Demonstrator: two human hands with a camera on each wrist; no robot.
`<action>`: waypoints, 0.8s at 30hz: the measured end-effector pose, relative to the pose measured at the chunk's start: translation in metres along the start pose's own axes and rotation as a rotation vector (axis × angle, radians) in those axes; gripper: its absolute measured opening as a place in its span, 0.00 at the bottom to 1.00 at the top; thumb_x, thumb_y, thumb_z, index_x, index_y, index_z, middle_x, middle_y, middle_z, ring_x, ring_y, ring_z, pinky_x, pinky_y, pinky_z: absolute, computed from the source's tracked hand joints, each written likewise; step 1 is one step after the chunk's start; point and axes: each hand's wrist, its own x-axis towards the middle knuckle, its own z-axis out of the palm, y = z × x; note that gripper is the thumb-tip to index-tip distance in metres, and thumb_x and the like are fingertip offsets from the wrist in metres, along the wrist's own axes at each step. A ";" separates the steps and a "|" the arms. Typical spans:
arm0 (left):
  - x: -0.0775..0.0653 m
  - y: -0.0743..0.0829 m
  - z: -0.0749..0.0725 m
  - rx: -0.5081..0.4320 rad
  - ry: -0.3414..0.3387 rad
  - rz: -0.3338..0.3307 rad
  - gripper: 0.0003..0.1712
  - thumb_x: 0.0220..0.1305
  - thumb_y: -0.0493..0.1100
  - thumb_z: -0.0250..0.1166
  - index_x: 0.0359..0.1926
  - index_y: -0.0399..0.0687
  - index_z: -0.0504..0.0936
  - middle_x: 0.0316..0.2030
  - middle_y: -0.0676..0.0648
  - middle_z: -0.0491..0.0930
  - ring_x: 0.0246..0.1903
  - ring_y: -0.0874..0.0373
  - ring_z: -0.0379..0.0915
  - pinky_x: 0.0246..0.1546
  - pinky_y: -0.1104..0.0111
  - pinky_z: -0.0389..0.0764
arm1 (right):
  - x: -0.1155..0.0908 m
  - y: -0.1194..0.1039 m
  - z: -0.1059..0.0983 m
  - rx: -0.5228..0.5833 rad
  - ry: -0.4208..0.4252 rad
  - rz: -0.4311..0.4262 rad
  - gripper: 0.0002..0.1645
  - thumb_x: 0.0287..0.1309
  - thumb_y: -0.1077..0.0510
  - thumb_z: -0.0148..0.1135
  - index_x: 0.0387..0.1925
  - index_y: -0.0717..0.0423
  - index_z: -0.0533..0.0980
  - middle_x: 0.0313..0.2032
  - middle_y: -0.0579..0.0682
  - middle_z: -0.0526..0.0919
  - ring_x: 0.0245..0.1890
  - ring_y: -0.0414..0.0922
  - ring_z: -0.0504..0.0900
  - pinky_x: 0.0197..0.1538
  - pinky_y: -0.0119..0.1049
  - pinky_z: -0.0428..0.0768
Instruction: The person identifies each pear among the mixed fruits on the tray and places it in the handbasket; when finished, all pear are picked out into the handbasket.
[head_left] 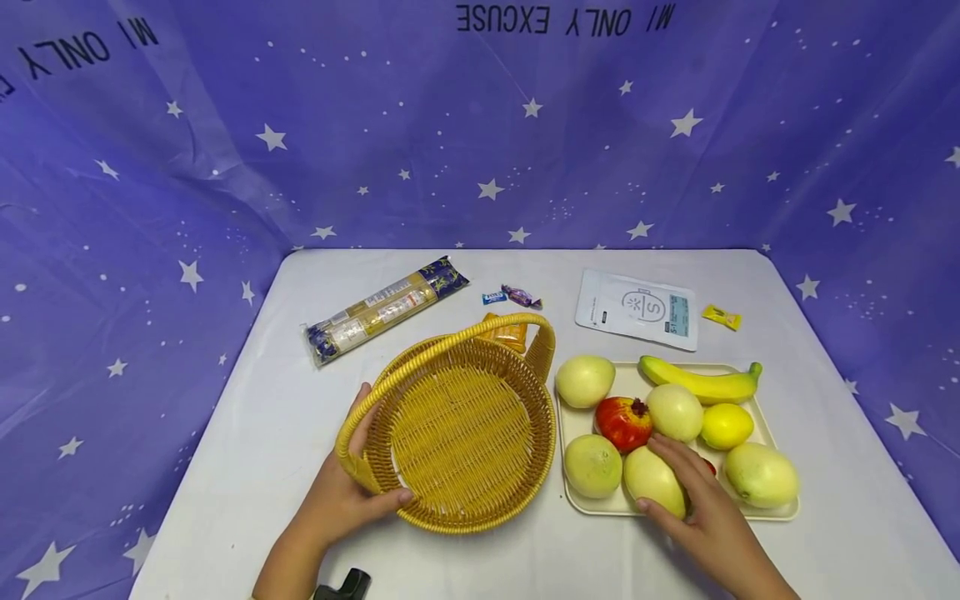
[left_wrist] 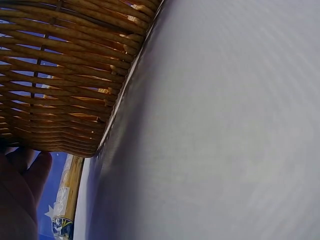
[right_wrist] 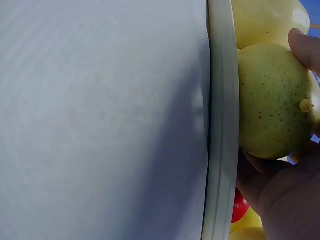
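Left hand (head_left: 340, 493) on the wicker basket (head_left: 461, 437), right hand (head_left: 699, 507) around a pale melon (head_left: 654, 482)

At the basket's eight o'clock, the left hand is partly closed on its side, thumb over the rim, fingers along the outer wall. The right hand is spread about as wide as the melon, thumb at the fruit's eight o'clock and curved fingers from twelve to two. That melon sits at seven o'clock on the cream tray (head_left: 576, 423), just below a red pomegranate (head_left: 621, 427); the basket stands off the tray's nine o'clock.

Judging by its smooth skin, the melon should be firm and slightly slippery, best held around its widest part; its weight is hard to tell. The basket is probably light and fairly stiff, easiest by rim or handle.

Pale yellow-green, the melon has dark specks around a stubby stem. The basket is round, golden-brown and closely woven, its handle arching from eight to about one o'clock.
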 end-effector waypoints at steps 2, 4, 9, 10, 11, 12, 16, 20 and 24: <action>0.000 0.001 0.000 0.001 0.003 0.002 0.75 0.32 0.57 0.82 0.77 0.57 0.44 0.76 0.50 0.36 0.73 0.49 0.42 0.68 0.72 0.46 | 0.001 0.000 -0.001 -0.010 -0.003 0.007 0.45 0.51 0.44 0.72 0.69 0.36 0.63 0.68 0.45 0.64 0.65 0.52 0.63 0.69 0.39 0.56; 0.000 0.001 0.000 0.004 0.002 -0.001 0.75 0.32 0.57 0.82 0.77 0.57 0.43 0.76 0.50 0.37 0.73 0.49 0.43 0.68 0.72 0.47 | 0.002 -0.001 -0.003 -0.021 0.004 0.002 0.45 0.49 0.43 0.73 0.68 0.37 0.65 0.66 0.45 0.66 0.64 0.52 0.64 0.68 0.46 0.59; 0.001 0.001 -0.001 0.032 0.005 0.030 0.75 0.33 0.58 0.82 0.77 0.55 0.43 0.76 0.47 0.38 0.72 0.47 0.44 0.68 0.74 0.47 | 0.007 -0.013 -0.019 -0.053 0.029 -0.001 0.45 0.46 0.42 0.75 0.66 0.39 0.68 0.64 0.46 0.69 0.61 0.52 0.68 0.64 0.48 0.65; 0.001 0.001 -0.001 0.036 0.006 0.037 0.75 0.33 0.59 0.81 0.77 0.55 0.43 0.76 0.47 0.38 0.72 0.46 0.44 0.68 0.74 0.47 | 0.009 -0.017 -0.024 -0.064 0.037 -0.005 0.45 0.45 0.42 0.75 0.66 0.39 0.68 0.63 0.45 0.69 0.60 0.52 0.69 0.65 0.40 0.64; 0.001 0.002 -0.001 0.039 0.007 0.044 0.75 0.33 0.59 0.81 0.77 0.55 0.43 0.76 0.46 0.38 0.72 0.46 0.43 0.68 0.75 0.47 | 0.012 -0.022 -0.029 -0.071 0.047 -0.013 0.45 0.45 0.42 0.75 0.66 0.39 0.68 0.63 0.45 0.69 0.60 0.52 0.69 0.64 0.39 0.66; 0.000 0.002 -0.001 0.040 0.007 0.045 0.75 0.33 0.59 0.81 0.77 0.55 0.43 0.76 0.46 0.38 0.72 0.46 0.43 0.67 0.75 0.47 | 0.015 -0.027 -0.034 -0.076 0.061 -0.028 0.45 0.44 0.42 0.76 0.66 0.38 0.68 0.63 0.44 0.69 0.59 0.50 0.70 0.64 0.32 0.64; 0.000 0.001 -0.002 0.046 0.011 0.043 0.76 0.33 0.58 0.81 0.77 0.55 0.42 0.76 0.46 0.38 0.72 0.46 0.44 0.67 0.75 0.47 | 0.039 -0.053 -0.047 -0.053 0.103 -0.162 0.47 0.40 0.45 0.79 0.65 0.37 0.69 0.63 0.41 0.70 0.62 0.45 0.68 0.59 0.15 0.55; 0.001 0.001 -0.002 0.058 0.012 0.043 0.76 0.33 0.56 0.82 0.77 0.55 0.42 0.76 0.47 0.37 0.72 0.46 0.43 0.68 0.73 0.47 | 0.069 -0.088 -0.043 0.014 0.059 -0.364 0.47 0.41 0.47 0.79 0.65 0.40 0.69 0.64 0.42 0.70 0.64 0.44 0.67 0.66 0.26 0.59; 0.001 0.001 -0.002 0.066 0.006 0.038 0.76 0.33 0.56 0.82 0.77 0.55 0.41 0.76 0.48 0.37 0.72 0.47 0.43 0.68 0.72 0.47 | 0.098 -0.126 -0.025 0.019 -0.032 -0.540 0.45 0.46 0.41 0.75 0.66 0.39 0.68 0.64 0.41 0.69 0.62 0.41 0.70 0.61 0.37 0.70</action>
